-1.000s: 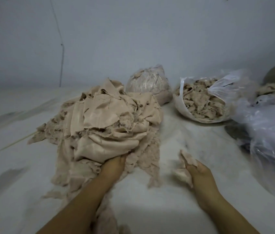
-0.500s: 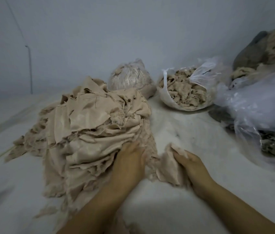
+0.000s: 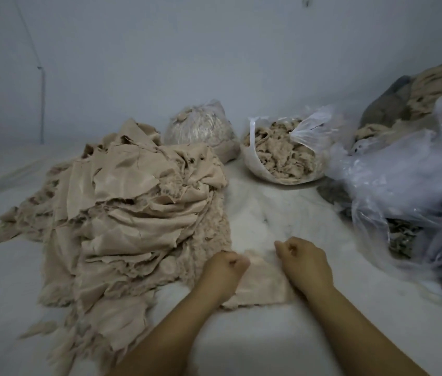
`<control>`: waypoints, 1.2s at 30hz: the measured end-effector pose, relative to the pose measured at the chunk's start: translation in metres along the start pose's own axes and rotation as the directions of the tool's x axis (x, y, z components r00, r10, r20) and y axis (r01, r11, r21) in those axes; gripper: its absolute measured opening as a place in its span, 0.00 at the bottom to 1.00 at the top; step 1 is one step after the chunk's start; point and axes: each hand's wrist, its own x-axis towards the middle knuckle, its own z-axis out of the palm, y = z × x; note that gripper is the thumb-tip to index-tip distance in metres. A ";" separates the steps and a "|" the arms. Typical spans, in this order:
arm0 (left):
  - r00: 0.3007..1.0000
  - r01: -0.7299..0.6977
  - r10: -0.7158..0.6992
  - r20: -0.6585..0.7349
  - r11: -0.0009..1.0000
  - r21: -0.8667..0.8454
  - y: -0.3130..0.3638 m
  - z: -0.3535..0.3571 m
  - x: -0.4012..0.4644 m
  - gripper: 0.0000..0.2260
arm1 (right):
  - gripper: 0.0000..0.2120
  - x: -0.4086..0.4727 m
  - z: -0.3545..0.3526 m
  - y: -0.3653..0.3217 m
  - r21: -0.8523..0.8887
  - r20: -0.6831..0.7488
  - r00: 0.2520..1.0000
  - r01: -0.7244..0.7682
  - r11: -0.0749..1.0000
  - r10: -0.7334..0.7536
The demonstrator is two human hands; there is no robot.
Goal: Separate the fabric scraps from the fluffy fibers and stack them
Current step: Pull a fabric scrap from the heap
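A large heap of beige fabric scraps (image 3: 122, 213) lies on the white floor at left and centre, with fluffy beige fibre (image 3: 214, 226) along its right edge. One beige scrap (image 3: 262, 283) lies spread flat on the floor just right of the heap. My left hand (image 3: 224, 272) has curled fingers and grips the scrap's left edge. My right hand (image 3: 305, 264), also curled, grips its right edge. The scrap's corners under both hands are hidden.
An open white plastic bag (image 3: 258, 164) holding fluffy fibres stands behind, and a closed clear bag (image 3: 201, 126) of fibres sits to its left. Crumpled clear plastic bags (image 3: 404, 180) and dark cloth crowd the right side. A pale wall (image 3: 160, 63) runs behind.
My left hand left the heap and came to the scrap. My right hand brought the scrap down, and it now lies flat on the floor between both hands.
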 end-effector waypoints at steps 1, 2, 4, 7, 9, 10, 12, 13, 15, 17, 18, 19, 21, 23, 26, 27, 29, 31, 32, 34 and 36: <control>1.000 0.002 -0.003 0.021 0.997 0.072 0.000 0.003 0.002 0.21 | 0.13 0.002 -0.007 0.003 0.012 -0.060 0.998 -0.004 1.000 0.005; 0.999 -0.001 -0.004 0.033 0.987 0.159 0.000 0.006 0.003 0.19 | 0.10 0.003 -0.011 0.005 0.080 -0.107 0.994 0.043 0.996 -0.034; 0.997 -0.068 0.079 -0.012 0.918 0.390 0.001 0.010 0.004 0.11 | 0.07 0.000 -0.012 0.001 0.332 -0.100 0.976 0.218 0.918 -0.196; 0.979 -0.131 0.199 -0.039 0.764 0.632 -0.002 0.011 0.009 0.11 | 0.12 -0.018 0.001 -0.012 0.440 0.266 0.807 0.385 0.811 -0.527; 0.974 -0.146 0.223 -0.030 0.729 0.669 -0.007 0.005 0.014 0.14 | 0.26 -0.016 0.012 -0.006 0.280 0.486 0.646 0.523 0.805 -0.589; 0.972 -0.145 0.231 -0.032 0.705 0.694 -0.010 0.000 0.016 0.15 | 0.29 -0.012 0.012 -0.001 0.194 0.548 0.613 0.569 0.799 -0.569; 0.960 -0.179 0.280 -0.023 0.672 0.719 -0.020 -0.008 0.019 0.16 | 0.25 0.003 0.002 0.008 0.033 0.528 0.688 0.569 0.822 -0.497; 0.953 -0.204 0.302 -0.013 0.674 0.710 -0.023 -0.010 0.019 0.15 | 0.22 0.012 -0.005 0.012 -0.016 0.429 0.785 0.502 0.865 -0.447; 0.943 -0.238 0.334 0.001 0.671 0.702 -0.030 -0.012 0.016 0.14 | 0.19 0.020 -0.014 0.017 0.084 0.168 0.926 0.328 0.941 -0.338; 0.929 -0.239 0.368 -0.032 0.666 0.706 -0.031 -0.011 0.014 0.14 | 0.22 0.013 -0.015 0.013 0.126 0.222 0.904 0.344 0.931 -0.364; 0.922 -0.233 0.383 -0.054 0.661 0.714 -0.030 -0.012 0.013 0.14 | 0.23 0.006 -0.007 0.010 0.045 0.366 0.833 0.429 0.902 -0.415; 0.896 -0.249 0.436 -0.079 0.642 0.725 -0.027 -0.013 0.011 0.12 | 0.24 -0.001 0.003 0.009 -0.075 0.533 0.748 0.506 0.859 -0.394; 0.817 -0.332 0.568 -0.099 0.604 0.725 -0.023 -0.015 0.006 0.09 | 0.24 -0.005 0.015 0.010 -0.258 0.616 0.736 0.525 0.811 -0.280; 0.795 -0.464 0.605 -0.046 0.654 0.598 -0.024 -0.014 0.003 0.10 | 0.23 0.001 0.010 0.007 -0.225 0.449 0.854 0.392 0.892 -0.262; 0.837 -0.538 0.516 0.184 0.711 0.453 -0.033 -0.012 0.004 0.15 | 0.25 0.000 0.007 0.007 -0.003 0.313 0.865 0.415 0.910 -0.393; 0.827 -0.558 0.523 0.207 0.714 0.423 -0.036 -0.012 0.005 0.15 | 0.27 -0.004 0.009 0.006 -0.033 0.388 0.808 0.493 0.869 -0.443; 0.823 -0.566 0.512 0.244 0.711 0.416 -0.035 -0.011 0.008 0.18 | 0.31 -0.011 0.020 0.007 -0.186 0.582 0.699 0.611 0.769 -0.415; 0.894 -0.449 0.366 0.260 0.700 0.556 -0.037 -0.018 0.014 0.24 | 0.32 -0.011 0.024 0.010 -0.292 0.643 0.700 0.598 0.746 -0.309; 0.935 -0.354 0.255 0.246 0.689 0.633 -0.040 -0.027 0.019 0.28 | 0.32 -0.008 0.022 0.012 -0.320 0.642 0.718 0.571 0.756 -0.270; 0.962 -0.255 0.107 0.253 0.689 0.679 -0.047 -0.047 0.023 0.30 | 0.32 0.001 0.013 0.017 -0.367 0.644 0.743 0.512 0.777 -0.185; 0.946 -0.283 0.110 0.304 0.737 0.613 -0.051 -0.064 0.018 0.28 | 0.31 0.013 -0.001 0.025 -0.425 0.634 0.766 0.459 0.780 -0.105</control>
